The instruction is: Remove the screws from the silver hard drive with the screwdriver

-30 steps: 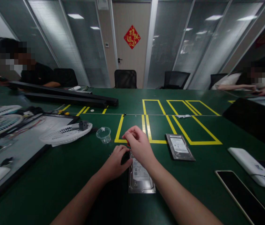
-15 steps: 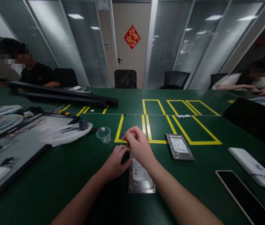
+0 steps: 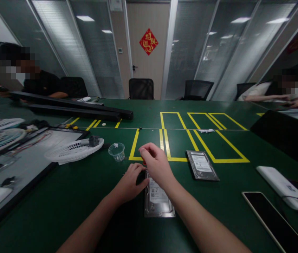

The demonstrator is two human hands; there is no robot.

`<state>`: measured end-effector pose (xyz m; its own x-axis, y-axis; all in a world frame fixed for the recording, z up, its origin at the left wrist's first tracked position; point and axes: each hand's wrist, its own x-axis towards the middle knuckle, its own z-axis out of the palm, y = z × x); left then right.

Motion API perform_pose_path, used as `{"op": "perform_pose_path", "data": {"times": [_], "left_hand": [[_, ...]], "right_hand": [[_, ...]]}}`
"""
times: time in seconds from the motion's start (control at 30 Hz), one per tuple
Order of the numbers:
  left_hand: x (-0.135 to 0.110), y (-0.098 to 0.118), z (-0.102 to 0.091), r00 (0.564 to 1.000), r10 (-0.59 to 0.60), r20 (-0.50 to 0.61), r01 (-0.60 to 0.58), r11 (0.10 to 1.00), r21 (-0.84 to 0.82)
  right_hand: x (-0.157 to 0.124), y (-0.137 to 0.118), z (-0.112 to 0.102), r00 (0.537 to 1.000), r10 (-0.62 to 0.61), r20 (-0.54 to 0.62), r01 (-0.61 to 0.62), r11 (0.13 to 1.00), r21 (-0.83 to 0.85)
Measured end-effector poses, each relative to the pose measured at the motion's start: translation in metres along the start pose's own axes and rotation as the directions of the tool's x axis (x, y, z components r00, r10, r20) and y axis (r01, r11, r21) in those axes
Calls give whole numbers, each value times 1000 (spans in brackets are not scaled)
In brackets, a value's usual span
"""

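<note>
A silver hard drive with a white label lies flat on the green table in front of me. My left hand grips its far left corner, thumb on the near side and fingers at the far end. Above that same corner, my right hand is closed in a pinch around a slim red tool, which looks like a screwdriver held upright. Most of the tool is hidden by the fingers, and its tip cannot be made out. To the right rests a second hard drive.
A clear plastic cup stands left of my hands, beside a white fan grille. A phone and a white device lie right. Long black bars lie far left. Two people sit across the table.
The fingers of my right hand have turned slightly around the red tool. My left hand and both hard drives keep their places.
</note>
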<state>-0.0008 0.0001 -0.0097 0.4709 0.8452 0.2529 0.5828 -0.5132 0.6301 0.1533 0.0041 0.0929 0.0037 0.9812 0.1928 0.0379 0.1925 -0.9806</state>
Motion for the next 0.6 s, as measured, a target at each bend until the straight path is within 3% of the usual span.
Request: {"op": "perform_pose_path", "data": {"times": [0.23,0.43,0.6], "left_hand": [[0,0,0,1000,3,10,-3,1000,1],[-1,1,-2,1000,3,18,-3,1000,0],[0,3,-2,1000,-6,19,6,1000,-2]], "right_hand": [[-2,1,2,997,76,-11,-75,995,66],[-2,3,-2,1000,-21,-6,20,1000,-22],[0,1,-3,999,-29,28,30,999,-45]]}}
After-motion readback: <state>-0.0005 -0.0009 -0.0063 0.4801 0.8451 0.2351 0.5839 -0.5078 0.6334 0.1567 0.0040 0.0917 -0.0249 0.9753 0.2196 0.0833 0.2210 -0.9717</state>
